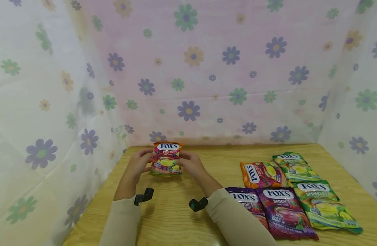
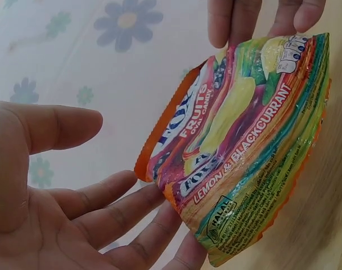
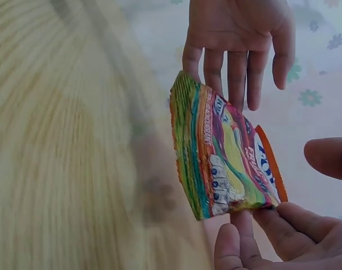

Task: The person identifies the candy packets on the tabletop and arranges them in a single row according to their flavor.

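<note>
A FOX'S Fruits candy bag (image 1: pixel 166 160), orange, red and green, stands upright above the far left of the table, between both hands. My left hand (image 1: pixel 140 164) is at its left side. In the left wrist view, the fingers (image 2: pixel 117 216) are extended against the bag's edge and the thumb stands apart. My right hand (image 1: pixel 191 164) is at the opposite side. In the right wrist view, its fingers (image 3: pixel 297 228) touch the bag's near edge, with the thumb away from it. Lemon and blackcurrant lettering shows on the bag (image 2: pixel 233 135). Its back is hidden.
On the right of the wooden table (image 1: pixel 167 218) lie an orange Fruits bag (image 1: pixel 263 175), two purple Berries bags (image 1: pixel 285 212) and two green bags (image 1: pixel 325 206). My right sleeve partly covers one purple bag. Flowered cloth (image 1: pixel 213 85) surrounds the table's back and sides.
</note>
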Demonstrator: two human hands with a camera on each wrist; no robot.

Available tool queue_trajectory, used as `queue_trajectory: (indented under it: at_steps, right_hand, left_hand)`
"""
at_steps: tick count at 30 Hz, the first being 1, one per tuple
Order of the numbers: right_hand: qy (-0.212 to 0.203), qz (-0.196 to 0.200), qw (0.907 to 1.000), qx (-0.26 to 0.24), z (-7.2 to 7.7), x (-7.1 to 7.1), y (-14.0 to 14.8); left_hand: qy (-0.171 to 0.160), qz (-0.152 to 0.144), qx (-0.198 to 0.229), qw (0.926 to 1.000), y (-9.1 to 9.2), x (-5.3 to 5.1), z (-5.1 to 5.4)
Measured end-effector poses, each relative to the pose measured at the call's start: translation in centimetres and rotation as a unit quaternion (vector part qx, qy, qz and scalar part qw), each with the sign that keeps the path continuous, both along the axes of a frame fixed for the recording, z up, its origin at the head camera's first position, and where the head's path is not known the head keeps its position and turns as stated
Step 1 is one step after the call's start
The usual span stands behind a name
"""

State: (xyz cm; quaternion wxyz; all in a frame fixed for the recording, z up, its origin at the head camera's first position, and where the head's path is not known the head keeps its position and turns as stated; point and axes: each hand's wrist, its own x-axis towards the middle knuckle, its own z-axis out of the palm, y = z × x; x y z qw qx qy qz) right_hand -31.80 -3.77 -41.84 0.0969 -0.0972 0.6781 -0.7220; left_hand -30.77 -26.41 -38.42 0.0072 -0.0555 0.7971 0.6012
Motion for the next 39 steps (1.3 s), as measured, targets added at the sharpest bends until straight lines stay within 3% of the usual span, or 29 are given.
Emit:
queue_trajectory:
  at_steps: [6, 11, 21, 28, 35, 39]
  right_hand:
    - [-0.003, 0.002, 0.9997, 0.022, -1.0, 0.0, -2.2]
    - [-0.026, 0.028, 0.9992, -0.007, -1.4, 0.5, -3.5]
    - [0.003, 0.064, 0.9980, 0.003, -2.9, 0.7, -5.3]
    - [-0.013, 0.100, 0.9939, -0.045, -3.3, 0.8, -5.9]
    - [-0.028, 0.134, 0.9900, -0.034, -3.3, 0.6, -5.8]
    - [-0.039, 0.134, 0.9902, -0.011, -3.1, 0.6, -5.7]
  left_hand:
    - [-0.008, 0.018, -0.010, 0.9998, -1.4, -0.1, -0.5]
    - [-0.018, 0.034, -0.028, 0.9989, -2.7, -0.4, -1.1]
    - [-0.029, 0.054, -0.026, 0.9978, -4.4, -0.5, -2.1]
    - [-0.049, 0.058, 0.006, 0.9971, -5.0, -0.7, -2.9]
    - [-0.043, 0.049, 0.024, 0.9976, -5.0, -0.8, -3.3]
    - [-0.038, 0.045, 0.022, 0.9980, -5.0, -0.8, -3.5]
